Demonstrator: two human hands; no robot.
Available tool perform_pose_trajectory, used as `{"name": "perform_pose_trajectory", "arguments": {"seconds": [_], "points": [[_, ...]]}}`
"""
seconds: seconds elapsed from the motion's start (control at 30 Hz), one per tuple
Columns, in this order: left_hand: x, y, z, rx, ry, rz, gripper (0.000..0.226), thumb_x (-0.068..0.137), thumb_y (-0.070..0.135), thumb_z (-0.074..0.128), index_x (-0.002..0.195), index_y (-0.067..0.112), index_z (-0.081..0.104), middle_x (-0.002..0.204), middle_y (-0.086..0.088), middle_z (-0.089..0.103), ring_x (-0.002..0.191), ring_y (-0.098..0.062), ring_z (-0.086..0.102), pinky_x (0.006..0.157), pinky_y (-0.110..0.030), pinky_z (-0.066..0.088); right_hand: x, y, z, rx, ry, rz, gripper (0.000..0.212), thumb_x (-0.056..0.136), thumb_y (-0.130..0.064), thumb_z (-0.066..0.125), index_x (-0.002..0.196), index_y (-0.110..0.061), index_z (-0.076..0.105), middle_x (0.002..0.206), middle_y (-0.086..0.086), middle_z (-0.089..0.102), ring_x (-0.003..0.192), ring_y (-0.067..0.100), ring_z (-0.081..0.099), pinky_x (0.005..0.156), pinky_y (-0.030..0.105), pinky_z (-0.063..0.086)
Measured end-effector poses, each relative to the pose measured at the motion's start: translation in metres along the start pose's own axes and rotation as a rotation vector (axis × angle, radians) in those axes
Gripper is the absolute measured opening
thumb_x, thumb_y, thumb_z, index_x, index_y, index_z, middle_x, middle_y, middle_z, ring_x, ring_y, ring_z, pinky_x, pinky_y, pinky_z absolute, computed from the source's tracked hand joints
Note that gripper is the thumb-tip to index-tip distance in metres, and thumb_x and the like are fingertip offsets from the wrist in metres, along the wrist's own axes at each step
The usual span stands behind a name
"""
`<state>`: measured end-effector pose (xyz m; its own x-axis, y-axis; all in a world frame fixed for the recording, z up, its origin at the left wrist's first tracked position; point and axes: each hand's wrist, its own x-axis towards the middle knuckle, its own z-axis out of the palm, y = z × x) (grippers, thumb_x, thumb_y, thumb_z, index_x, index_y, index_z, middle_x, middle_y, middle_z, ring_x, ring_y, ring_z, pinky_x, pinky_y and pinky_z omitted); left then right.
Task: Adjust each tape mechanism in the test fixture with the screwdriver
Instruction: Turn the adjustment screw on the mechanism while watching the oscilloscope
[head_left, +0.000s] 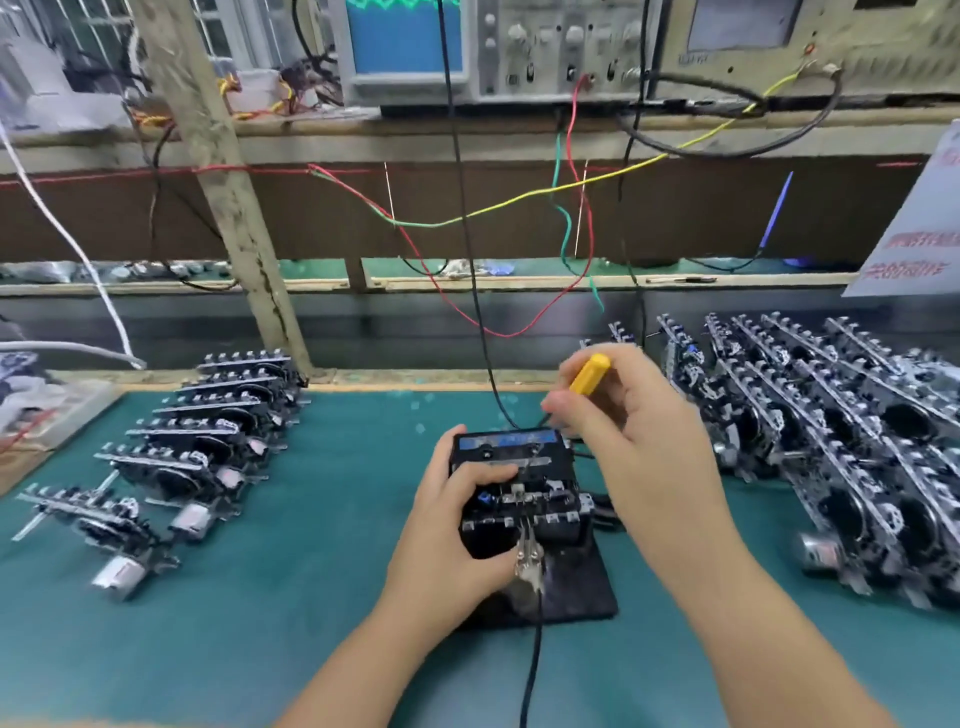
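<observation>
**Two Hands Work on a Tape Part in the Black Holder**

A green surface (291, 597) holds all the things. Near the middle of it, a bit toward the near edge, sits the black test fixture (566, 592). A tape mechanism (519, 483) sits on top of the fixture. A black cable (532, 670) runs from the fixture to the near edge.

The left hand (457, 525) holds the left side of the tape mechanism. Its grip is curled around it, with the thumb lying across the top and the fingers on the far left corner.

The right hand (613, 415) is above the far right corner of the fixture. Its grip is closed around the screwdriver (589, 373). Only the yellow handle shows, sticking up out of the fist. The tip is hidden by the fingers, so you cannot tell what it touches.

On the left side of the surface there is a row of tape mechanisms (208, 441). They lie one behind the other, from the near left toward the far edge. Small silver motors stick out of some of them. On the right side there is a big pile of tape mechanisms (831, 441), packed close together in rows.

Past the far edge of the surface, red, green and yellow wires (519, 200) hang down. Above them, on a shelf, stands a machine with a blue screen (405, 44) and many knobs.
</observation>
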<state>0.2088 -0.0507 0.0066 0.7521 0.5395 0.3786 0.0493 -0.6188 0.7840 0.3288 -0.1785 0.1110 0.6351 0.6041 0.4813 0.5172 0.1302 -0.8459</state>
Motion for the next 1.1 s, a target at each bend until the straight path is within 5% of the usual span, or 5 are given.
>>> {"name": "perform_pose_trajectory", "arguments": {"seconds": [0.27, 0.43, 0.6, 0.9, 1.1], "points": [[0.001, 0.003, -0.001, -0.004, -0.016, 0.013, 0.068, 0.066, 0.014, 0.087, 0.111, 0.054, 0.056, 0.161, 0.022, 0.017, 0.141, 0.017, 0.023, 0.102, -0.001, 0.025, 0.001, 0.002, 0.014, -0.149, -0.002, -0.038, 0.013, 0.095, -0.009, 0.066, 0.102, -0.014, 0.057, 0.082, -0.005, 0.071, 0.08, 0.016, 0.07, 0.082, 0.048, 0.055], [0.002, 0.009, -0.003, -0.023, -0.028, -0.018, 0.058, 0.057, 0.04, 0.072, 0.105, 0.065, 0.049, 0.162, 0.023, 0.014, 0.141, 0.014, 0.027, 0.1, -0.002, 0.027, 0.002, -0.001, 0.017, -0.171, 0.006, -0.091, 0.012, 0.096, -0.011, 0.064, 0.105, -0.013, 0.057, 0.083, -0.004, 0.071, 0.081, 0.011, 0.071, 0.081, 0.046, 0.056], [0.001, 0.007, -0.002, -0.022, -0.021, -0.007, 0.063, 0.063, 0.026, 0.082, 0.108, 0.059, 0.051, 0.165, 0.015, 0.015, 0.146, 0.0, 0.029, 0.11, -0.027, 0.036, -0.002, 0.005, 0.021, -0.227, -0.028, -0.072, 0.013, 0.097, -0.011, 0.065, 0.106, -0.007, 0.058, 0.086, 0.003, 0.072, 0.082, 0.022, 0.071, 0.082, 0.051, 0.055], [0.001, 0.005, 0.0, -0.023, -0.009, -0.012, 0.074, 0.065, 0.019, 0.086, 0.107, 0.067, 0.049, 0.164, 0.018, 0.015, 0.146, -0.001, 0.03, 0.107, -0.029, 0.039, -0.001, 0.004, 0.019, -0.17, -0.009, -0.055, 0.012, 0.098, -0.01, 0.063, 0.109, -0.008, 0.057, 0.086, 0.0, 0.072, 0.082, 0.009, 0.071, 0.079, 0.037, 0.059], [0.001, 0.005, 0.0, 0.003, -0.013, -0.025, 0.074, 0.065, 0.019, 0.087, 0.108, 0.066, 0.05, 0.164, 0.021, 0.013, 0.145, 0.001, 0.03, 0.104, -0.025, 0.038, -0.001, 0.006, 0.018, -0.198, -0.008, -0.066, 0.011, 0.098, -0.012, 0.063, 0.107, -0.009, 0.058, 0.082, -0.002, 0.072, 0.078, 0.013, 0.071, 0.078, 0.042, 0.058]]}}
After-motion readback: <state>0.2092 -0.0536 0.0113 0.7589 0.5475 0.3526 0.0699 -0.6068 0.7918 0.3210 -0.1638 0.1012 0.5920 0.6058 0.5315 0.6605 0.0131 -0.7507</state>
